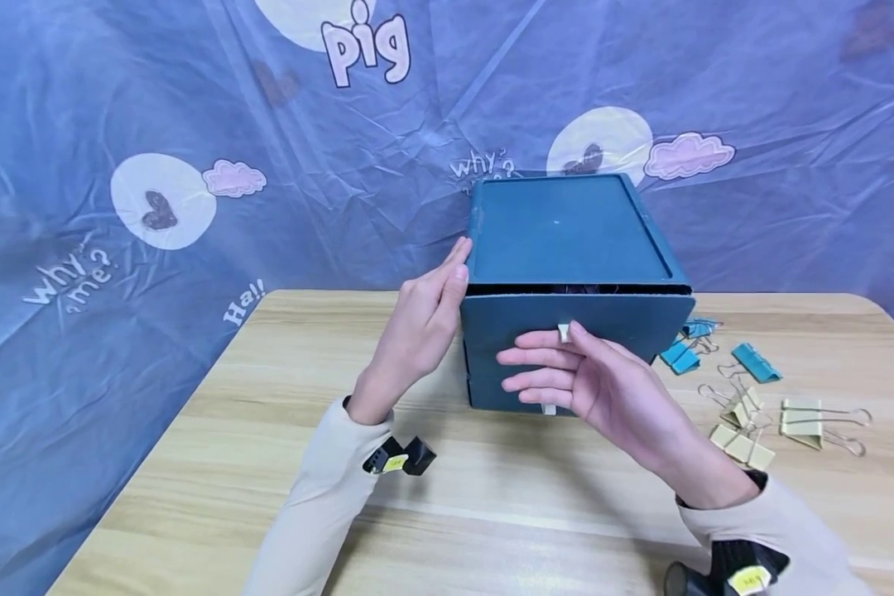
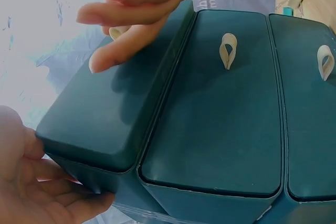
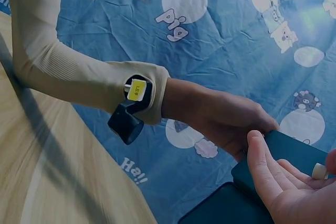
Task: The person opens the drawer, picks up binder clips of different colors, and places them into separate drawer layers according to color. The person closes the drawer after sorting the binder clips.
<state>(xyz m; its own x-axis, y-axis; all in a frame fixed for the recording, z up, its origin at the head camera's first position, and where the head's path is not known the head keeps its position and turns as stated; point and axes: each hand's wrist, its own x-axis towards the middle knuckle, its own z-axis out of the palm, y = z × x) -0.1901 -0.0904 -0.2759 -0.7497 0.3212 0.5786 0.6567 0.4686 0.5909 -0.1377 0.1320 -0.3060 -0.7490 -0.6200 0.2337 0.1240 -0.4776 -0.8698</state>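
Note:
A dark teal drawer box (image 1: 574,232) stands on the table, with cream loop pulls on its drawer fronts. The top drawer (image 2: 100,114) juts out slightly past the middle drawer (image 2: 215,129), and a dark gap shows along its upper edge. My left hand (image 1: 426,319) rests with extended fingers against the box's left side. At the top drawer's pull loop (image 1: 564,333), my right hand (image 1: 603,381) pinches between thumb and index finger. The other right fingers extend across the drawer front. What lies inside the drawer is too dark to tell.
Right of the box lie several binder clips, some blue like this binder clip (image 1: 756,362) and some pale yellow like this one (image 1: 802,422). A blue printed cloth (image 1: 358,165) hangs behind the wooden table (image 1: 268,397).

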